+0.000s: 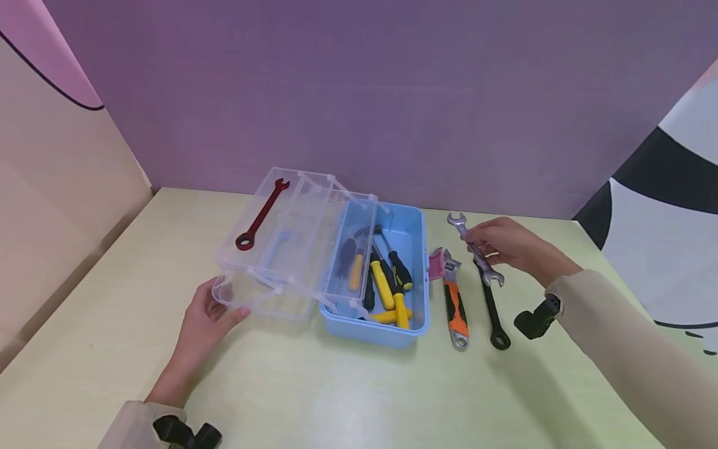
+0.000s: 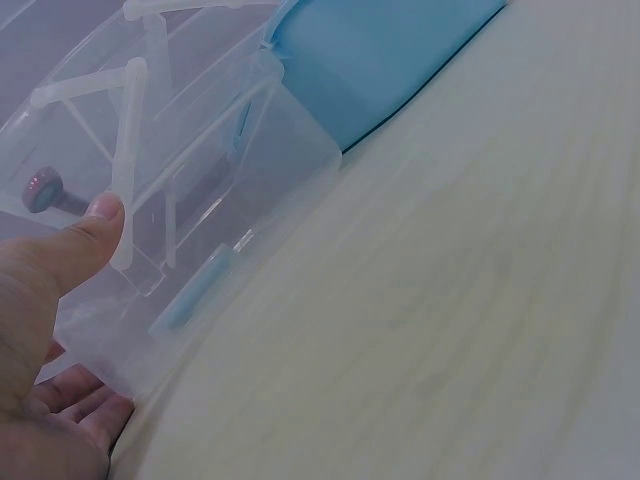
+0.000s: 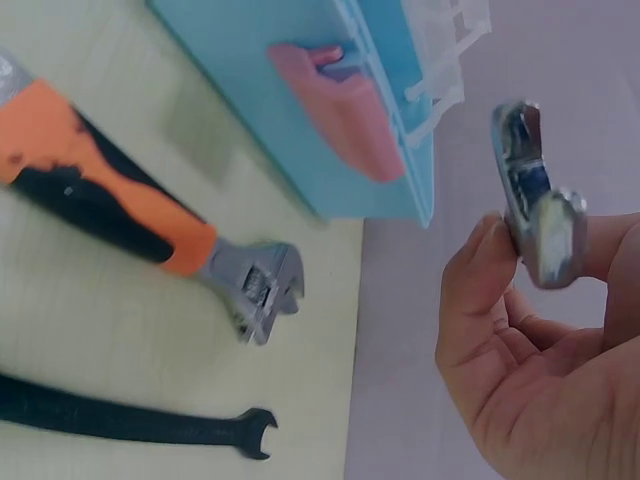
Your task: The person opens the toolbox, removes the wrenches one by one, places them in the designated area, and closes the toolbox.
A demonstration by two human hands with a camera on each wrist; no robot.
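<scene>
The left hand (image 1: 204,315) lies nearest, its forearm reaching up from the lower left in a beige sleeve. It grips the near corner of the clear tray (image 1: 280,249): the thumb (image 2: 85,235) is pressed against the tray's outer wall and the fingers (image 2: 75,400) curl under its edge, as the left wrist view shows. The tray is swung out to the left of the blue box (image 1: 412,274) on white hinge arms, and a red wrench (image 1: 260,215) lies in its far part.

The box stands open on the pale table (image 1: 336,393), with yellow-and-black screwdrivers (image 1: 389,290) and a hammer (image 1: 364,234) inside. A pink latch (image 1: 436,263) sits on its right wall.

Just right of the box an orange-handled adjustable wrench (image 1: 455,299) lies flat, its jaw end toward the latch. Beside that, a black wrench (image 1: 493,312) lies roughly parallel, ring end nearest.

The right arm comes in from the right edge, sleeve to the wrist, forearm sloping up to the left. The right hand (image 1: 510,246) is raised above the far end of the black wrench and pinches a silver wrench (image 1: 475,249) by its middle between thumb and fingertips. That wrench is off the table, tilted, with one open end toward the purple wall (image 1: 364,93) and the other toward the person.
</scene>
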